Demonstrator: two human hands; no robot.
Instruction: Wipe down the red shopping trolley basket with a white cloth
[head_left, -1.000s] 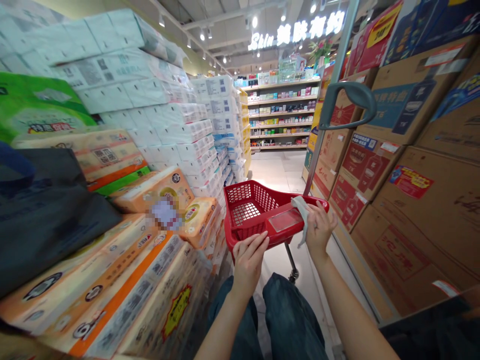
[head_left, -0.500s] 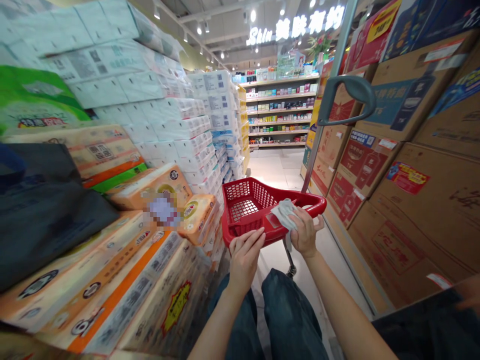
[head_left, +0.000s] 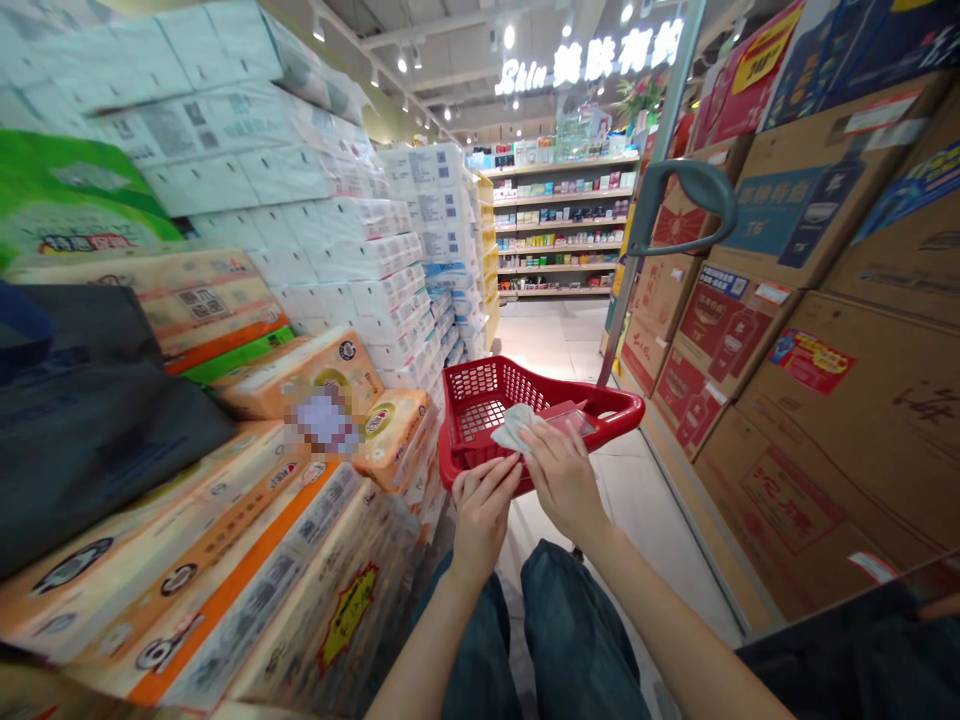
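A red plastic shopping basket on wheels stands in the aisle in front of me, its grey pull handle raised at the right. My right hand presses a crumpled white cloth against the basket's near rim, fingers closed on it. My left hand rests flat on the same near rim just left of the cloth, fingers stretched out together. My knees in blue jeans show below.
Stacked packs of tissue and toilet paper wall the left side, with a dark bag lying on them. Cardboard cartons line the right. The tiled aisle runs ahead to product shelves.
My right hand slid the cloth leftwards along the basket's near rim, from its right corner to beside my left hand. The left hand stayed on the rim.
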